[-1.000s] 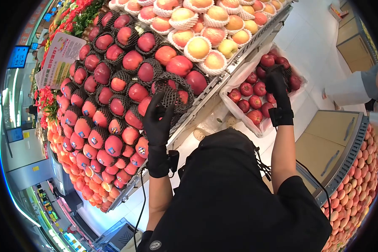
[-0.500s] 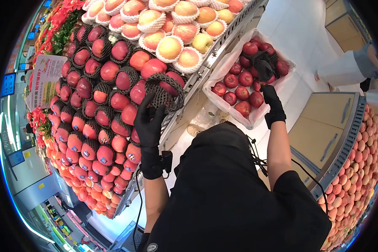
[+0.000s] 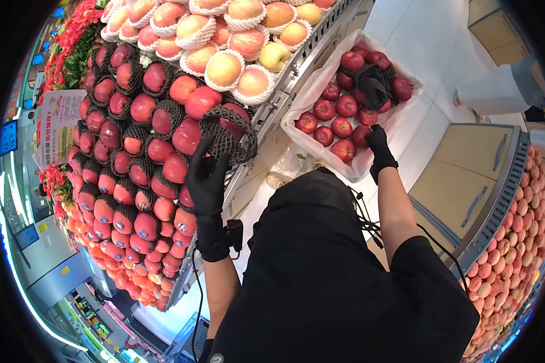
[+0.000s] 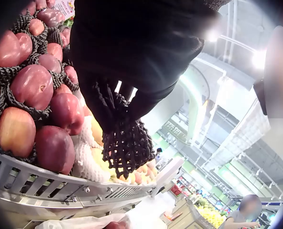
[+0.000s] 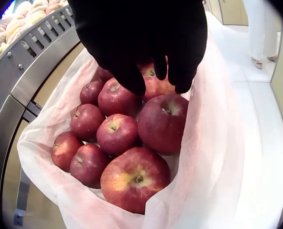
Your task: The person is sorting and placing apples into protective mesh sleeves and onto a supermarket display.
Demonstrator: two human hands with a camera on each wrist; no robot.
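Note:
My gloved left hand [image 3: 206, 181] pinches a black foam net sleeve [image 4: 127, 152] by its edge, at the front edge of the apple display. The mesh hangs down from the fingertips in the left wrist view. Over a box lined with white sheeting [image 5: 51, 143], my gloved right hand [image 3: 380, 150] reaches down with its fingers apart. Its fingertips come right to the red apples [image 5: 134, 179] near the box's right side. More black net [image 3: 375, 85] lies bunched on the apples towards the far end of the box.
Red apples in black nets [image 3: 142, 109] cover the sloped display at left, with paler fruit in white nets [image 3: 224, 68] beyond. A metal rail [image 5: 34, 50] edges it. Cabinets [image 3: 457, 175] and a bank of peaches [image 3: 502, 254] stand at right. Another person's legs [image 3: 490, 91] show behind.
My right hand has let go of the black net in the box and drawn back to the nearer apples. My left hand keeps its hold on the net sleeve. The head view has shifted.

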